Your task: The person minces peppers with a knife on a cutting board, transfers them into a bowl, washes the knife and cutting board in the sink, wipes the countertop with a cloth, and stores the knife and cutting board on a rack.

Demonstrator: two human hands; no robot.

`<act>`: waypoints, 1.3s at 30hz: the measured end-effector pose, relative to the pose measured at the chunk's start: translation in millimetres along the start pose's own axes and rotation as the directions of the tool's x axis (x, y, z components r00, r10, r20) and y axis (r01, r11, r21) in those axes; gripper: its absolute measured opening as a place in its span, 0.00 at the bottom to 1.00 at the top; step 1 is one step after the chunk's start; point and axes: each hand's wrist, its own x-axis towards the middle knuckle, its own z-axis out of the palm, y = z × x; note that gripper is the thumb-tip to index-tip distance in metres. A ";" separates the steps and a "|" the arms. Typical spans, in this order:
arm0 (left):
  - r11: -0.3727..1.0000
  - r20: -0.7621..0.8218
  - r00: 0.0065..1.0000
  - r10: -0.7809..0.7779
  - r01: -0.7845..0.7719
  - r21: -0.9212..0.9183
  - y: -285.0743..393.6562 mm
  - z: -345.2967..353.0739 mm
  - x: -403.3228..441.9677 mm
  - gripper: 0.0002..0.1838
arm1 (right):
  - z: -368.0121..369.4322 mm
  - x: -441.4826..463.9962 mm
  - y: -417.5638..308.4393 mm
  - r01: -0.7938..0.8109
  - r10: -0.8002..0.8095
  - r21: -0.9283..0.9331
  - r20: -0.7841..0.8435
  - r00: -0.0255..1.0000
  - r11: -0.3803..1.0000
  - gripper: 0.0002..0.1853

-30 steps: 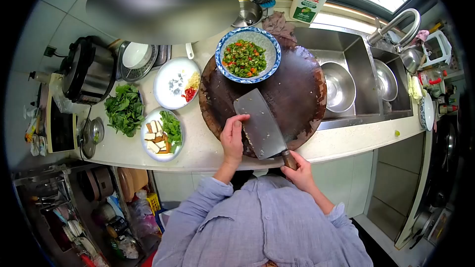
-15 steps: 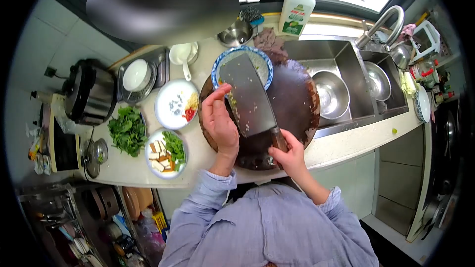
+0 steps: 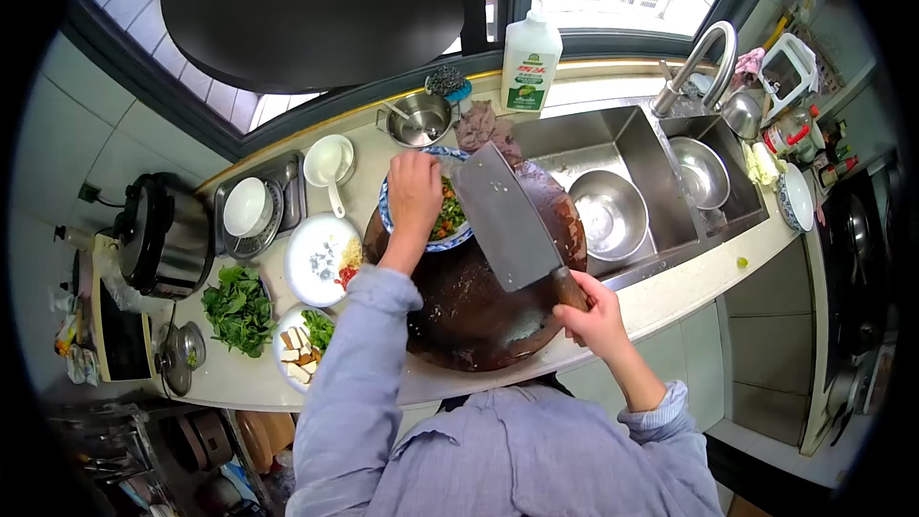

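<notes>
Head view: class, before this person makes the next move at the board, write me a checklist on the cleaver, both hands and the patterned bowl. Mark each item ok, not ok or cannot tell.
1. Cleaver held by its handle in the right hand: ok.
2. Left hand well away from the cleaver: not ok; it is over the patterned bowl, close beside the cleaver's far end.
3. Left fingers free of food: cannot tell; the back of the hand hides them.
4. Chopped green and orange food in the bowl: ok.
5. Cleaver free of food bits: not ok; a few pale bits cling to it.
6. Bowl fully on the board: cannot tell; its base is hidden.
</notes>
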 end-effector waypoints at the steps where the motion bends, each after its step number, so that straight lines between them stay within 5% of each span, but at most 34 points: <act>1: 0.999 -0.031 0.999 -0.008 0.006 -0.047 2.4 -4.1 -1.1 0.03 | -4.7 -0.8 2.9 0.085 -0.088 -0.095 -0.024 0.996 0.992 0.26; 3: 0.977 -0.107 0.986 -0.128 0.107 -0.185 5.9 -15.3 -4.5 0.03 | -16.6 3.3 -4.9 0.392 -0.487 -0.593 0.000 0.873 0.703 0.26; 6: 0.892 -0.188 0.909 -0.372 0.294 -0.343 35.6 -40.1 9.5 0.02 | -33.6 19.1 -17.7 0.477 -0.642 -0.848 0.236 0.730 0.231 0.24; 8: 0.954 -0.095 0.983 -0.156 0.125 -0.272 59.8 -34.9 6.3 0.02 | -39.4 32.1 -21.0 0.521 -0.697 -0.853 0.398 0.596 -0.041 0.22; 13: 0.941 -0.022 0.970 0.241 -0.239 -0.239 117.4 1.3 -11.1 0.03 | -34.3 47.8 -31.2 0.552 -0.678 -0.794 0.555 0.482 -0.257 0.19; 15: 0.965 0.074 0.967 0.244 -0.235 -0.116 97.7 -1.4 -9.2 0.04 | -41.9 43.0 -37.8 0.545 -0.667 -0.782 0.582 0.465 -0.303 0.18; 18: 0.973 0.124 0.979 0.160 -0.178 0.150 20.2 -3.7 -8.9 0.03 | -67.3 21.7 -25.2 0.538 -0.690 -0.839 0.435 0.578 -0.078 0.21; 19: 0.990 -0.011 0.991 0.131 -0.131 0.057 3.8 -12.7 -13.5 0.03 | -73.0 16.8 -17.4 0.541 -0.717 -0.840 0.354 0.600 0.038 0.24; 21: 0.972 -0.063 0.977 -0.204 0.194 -0.130 0.1 -27.5 -21.2 0.06 | -67.1 7.0 13.5 0.454 -0.597 -0.658 0.009 0.802 0.601 0.25; 23: 0.745 -0.016 0.819 -0.574 0.513 -0.426 7.1 -34.1 -26.9 0.08 | -56.6 -3.1 33.6 0.180 -0.214 -0.207 -0.156 0.964 0.962 0.26; 25: 0.771 -0.295 0.720 -0.628 0.525 -0.360 2.3 -29.4 -46.7 0.10 | -48.9 -1.4 46.8 -0.162 0.183 0.236 -0.073 0.980 0.958 0.28; 26: 0.780 -0.432 0.649 -0.626 0.536 -0.323 -1.7 -26.5 -59.2 0.12 | -44.5 2.1 55.9 -0.185 0.206 0.265 -0.053 0.977 0.946 0.29; 29: 0.262 0.007 0.322 -0.947 0.784 -0.563 18.0 -20.7 -96.3 0.13 | -34.9 14.1 74.6 -0.298 0.293 0.330 0.067 0.954 0.896 0.25; 31: -0.045 0.337 0.226 -0.914 0.769 -0.638 30.1 -21.9 -101.2 0.11 | -39.1 21.2 89.8 -0.332 0.298 0.161 0.204 0.932 0.929 0.25; 32: -0.051 0.361 0.243 -0.900 0.766 -0.641 27.1 -12.6 -102.0 0.11 | -41.4 19.7 95.3 -0.184 0.193 -0.083 0.114 0.975 0.979 0.26; 34: -0.024 0.348 0.289 -0.892 0.738 -0.675 24.7 -1.7 -99.6 0.11 | -36.4 16.8 91.6 0.124 -0.100 -0.551 0.073 0.992 0.826 0.29; 35: 0.014 0.304 0.320 -0.897 0.709 -0.705 25.9 -3.1 -101.2 0.10 | -34.2 15.9 75.1 -0.012 0.070 -0.581 0.077 0.995 0.814 0.33; 39: -0.070 0.283 0.207 -0.936 0.680 -0.730 40.4 -40.2 -111.7 0.10 | -31.1 18.2 79.8 0.076 0.037 -0.749 0.133 0.990 0.658 0.38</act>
